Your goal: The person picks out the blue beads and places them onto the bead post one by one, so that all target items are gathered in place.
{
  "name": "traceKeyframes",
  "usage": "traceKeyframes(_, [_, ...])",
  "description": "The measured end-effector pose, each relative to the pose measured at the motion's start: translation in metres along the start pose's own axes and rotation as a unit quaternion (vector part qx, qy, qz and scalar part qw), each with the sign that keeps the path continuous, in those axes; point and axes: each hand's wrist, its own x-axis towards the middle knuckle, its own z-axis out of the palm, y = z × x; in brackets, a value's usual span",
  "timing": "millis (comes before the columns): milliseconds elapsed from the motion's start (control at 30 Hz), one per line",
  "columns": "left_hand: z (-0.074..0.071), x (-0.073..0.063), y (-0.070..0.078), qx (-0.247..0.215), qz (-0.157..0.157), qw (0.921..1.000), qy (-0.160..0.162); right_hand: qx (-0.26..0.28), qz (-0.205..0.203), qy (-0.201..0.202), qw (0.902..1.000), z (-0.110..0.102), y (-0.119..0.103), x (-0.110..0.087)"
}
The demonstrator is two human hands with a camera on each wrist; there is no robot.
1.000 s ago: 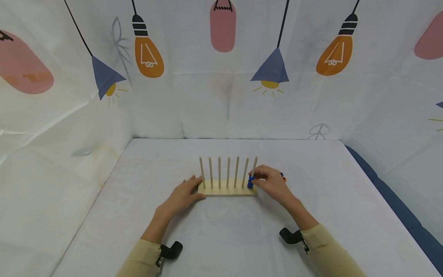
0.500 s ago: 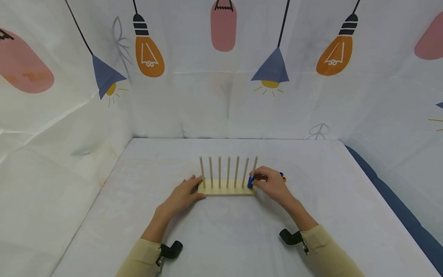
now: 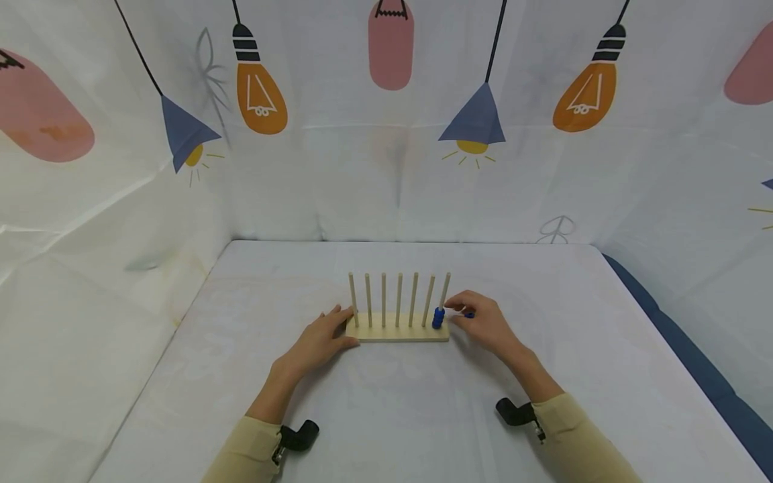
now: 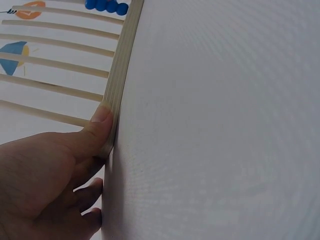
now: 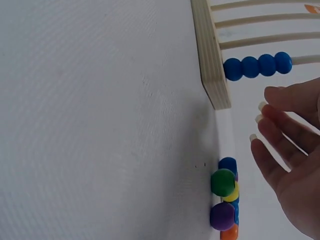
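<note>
Your left hand grips the left end of the wooden stand on the white table; your right hand, loosely curved and holding nothing, hangs just beside the four blue beads threaded on the rightmost peg, loose coloured beads lying near that end.

You are at a small booth-like enclosure, screened on three sides by a white fabric curtain with visible creases. Its print shows orange light bulbs, blue pendant lamps with yellow glows, and rounded pink shapes. A broad white table fills the space before you, with a navy strip along its right side. Black wrist cameras at your cuffs suggest a recording station; whether a home, lab or office surrounds it cannot be told.
</note>
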Motion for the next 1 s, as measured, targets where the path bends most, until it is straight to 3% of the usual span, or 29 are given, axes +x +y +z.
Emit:
traceKeyframes(633, [-0.001, 0.000, 0.002, 0.003, 0.000, 1.0000, -0.001, -0.080, -0.019, 0.007, 0.9966, -0.006, 0.020, -0.005])
traceKeyframes(1000, [0.000, 0.000, 0.001, 0.006, 0.001, 1.0000, 0.000, -0.120, 0.012, -0.006, 0.9927, -0.012, 0.028, -0.005])
